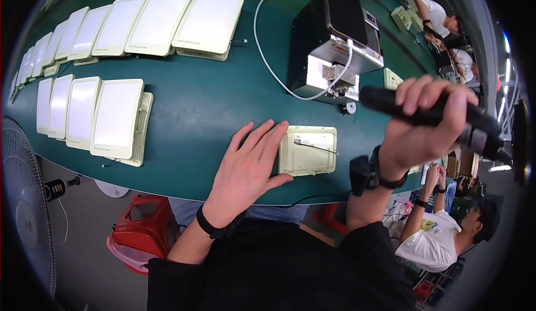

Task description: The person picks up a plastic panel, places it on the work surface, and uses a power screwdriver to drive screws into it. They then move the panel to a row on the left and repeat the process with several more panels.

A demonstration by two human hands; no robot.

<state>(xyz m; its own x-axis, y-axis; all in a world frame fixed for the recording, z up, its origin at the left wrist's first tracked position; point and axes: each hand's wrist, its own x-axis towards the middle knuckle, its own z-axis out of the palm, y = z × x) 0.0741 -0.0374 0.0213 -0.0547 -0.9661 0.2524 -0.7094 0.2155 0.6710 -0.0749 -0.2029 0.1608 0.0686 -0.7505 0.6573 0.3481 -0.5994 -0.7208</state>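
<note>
A shallow pale cream plastic housing [307, 165] lies on the green table in front of me, its hollow inside facing up with a thin dark wire across it. Flat against its left edge rests my left hand [248, 163], fingers stretched out and thumb along the lower corner. Raised to the right of the housing, my right hand [432, 110] is wrapped round a black electric screwdriver [385, 100]. Motion blurs the tool somewhat, and its narrow end points to the lower right, away from the housing.
Rows of cream panels with white faces [209, 23] stand at the left and far left. A black and metal machine [329, 43] with a white cable is beyond the housing. A fan [25, 210] and red stool [142, 230] flank the near edge. Co-workers [438, 238] sit right.
</note>
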